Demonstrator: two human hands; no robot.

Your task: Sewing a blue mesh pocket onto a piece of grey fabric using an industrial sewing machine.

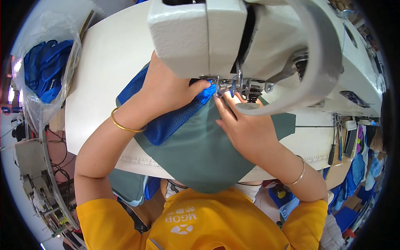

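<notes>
My left hand [168, 86] rests on blue mesh fabric [164, 127], thumb stretched to its narrow bright edge beside the presser foot [223, 87]; its other fingers disappear behind the sewing machine head [183, 37]. The mesh lies over grey-green fabric [189, 160]. My right hand [243, 129] lies on the green fabric right of the foot, fingers extended toward it, some tips partly hidden by metal parts. A curved pale guard [327, 62] arches over the machine's front.
The white table [100, 62] has a ruler along its front edge. A clear bag of blue fabric [46, 66] hangs at left, above metal machinery [31, 187]. Tools [339, 143] lie at the table's right end, beside piles of blue cloth [356, 175]. More fabric shows below the table.
</notes>
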